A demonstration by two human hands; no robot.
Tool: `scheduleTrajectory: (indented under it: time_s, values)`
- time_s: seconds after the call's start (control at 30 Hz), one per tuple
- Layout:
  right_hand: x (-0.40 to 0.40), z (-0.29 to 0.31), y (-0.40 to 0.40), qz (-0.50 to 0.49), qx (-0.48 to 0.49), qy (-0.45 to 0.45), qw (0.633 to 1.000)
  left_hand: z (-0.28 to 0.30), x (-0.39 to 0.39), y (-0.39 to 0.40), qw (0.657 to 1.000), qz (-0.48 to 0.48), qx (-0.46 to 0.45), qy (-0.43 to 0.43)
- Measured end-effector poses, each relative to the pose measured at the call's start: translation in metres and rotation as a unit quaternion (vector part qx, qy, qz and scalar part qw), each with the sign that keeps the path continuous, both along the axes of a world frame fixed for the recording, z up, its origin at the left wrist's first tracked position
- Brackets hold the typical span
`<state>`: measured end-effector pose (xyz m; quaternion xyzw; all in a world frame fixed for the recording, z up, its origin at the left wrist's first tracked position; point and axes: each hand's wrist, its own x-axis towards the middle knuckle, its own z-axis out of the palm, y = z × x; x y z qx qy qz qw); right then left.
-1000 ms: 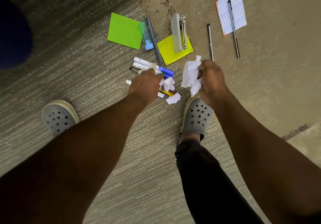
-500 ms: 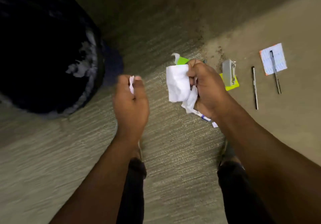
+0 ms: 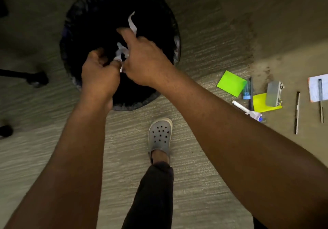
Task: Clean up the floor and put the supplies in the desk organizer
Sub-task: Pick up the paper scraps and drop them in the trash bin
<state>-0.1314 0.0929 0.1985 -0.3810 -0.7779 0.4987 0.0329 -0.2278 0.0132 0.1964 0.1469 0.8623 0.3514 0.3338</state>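
Note:
Both my hands are over the mouth of a black-lined round trash bin. My left hand is closed around white paper scraps, and my right hand touches the same scraps with its fingers spread. A loose strip of white paper hangs in the air over the bin's dark inside. On the carpet to the right lie a green sticky note, a yellow sticky note, a grey stapler, markers, a thin pen and a white notepad with a pen on it.
My grey clog stands on the carpet just below the bin. Black chair legs with castors sit at the left edge. The supplies cluster lies about an arm's length right of the bin.
I have turned from the supplies to the bin. Both hands carried paper scraps over it and came together above its opening; a strip of paper has come loose.

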Motion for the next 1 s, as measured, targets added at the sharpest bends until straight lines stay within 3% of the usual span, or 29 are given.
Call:
scheduleTrajectory:
  time_s: [0.07, 0.13, 0.27, 0.37, 0.5, 0.6, 0.7, 0.83, 0.9, 1.0]
  values:
    - [0.008, -0.002, -0.009, -0.008, 0.054, -0.015, 0.998, -0.003, 0.003, -0.009, 0.999, -0.019, -0.006, 0.048]
    - [0.027, -0.002, -0.019, -0.074, 0.09, 0.043, 0.992, -0.001, 0.016, -0.018, 0.991, -0.031, 0.007, 0.13]
    - [0.097, -0.021, -0.045, -0.241, 0.14, 0.126, 0.952, 0.002, 0.073, -0.041, 0.969, -0.087, 0.118, 0.199]
    - [0.17, -0.06, -0.073, -0.316, 0.075, 0.032, 0.945, -0.009, 0.13, -0.056, 0.965, -0.142, 0.124, 0.181]
    - [0.287, -0.126, -0.112, -0.346, -0.078, -0.197, 0.914, -0.05, 0.201, -0.068, 0.952, -0.276, 0.047, 0.124]
    - [0.357, -0.165, -0.139, -0.307, -0.132, -0.318, 0.887, -0.098, 0.24, -0.07, 0.916, -0.394, -0.042, 0.062]
    - [0.397, -0.195, -0.151, -0.315, -0.109, -0.348, 0.876, -0.149, 0.273, -0.069, 0.86, -0.498, -0.101, 0.045]
    - [0.425, -0.233, -0.146, -0.371, -0.094, -0.337, 0.86, -0.21, 0.312, -0.054, 0.806, -0.57, -0.125, 0.099]
    - [0.429, -0.248, -0.142, -0.36, -0.089, -0.335, 0.866, -0.232, 0.329, -0.044, 0.786, -0.591, -0.12, 0.133]
    - [0.429, -0.26, -0.142, -0.327, -0.081, -0.329, 0.882, -0.253, 0.35, -0.033, 0.73, -0.642, -0.113, 0.206]
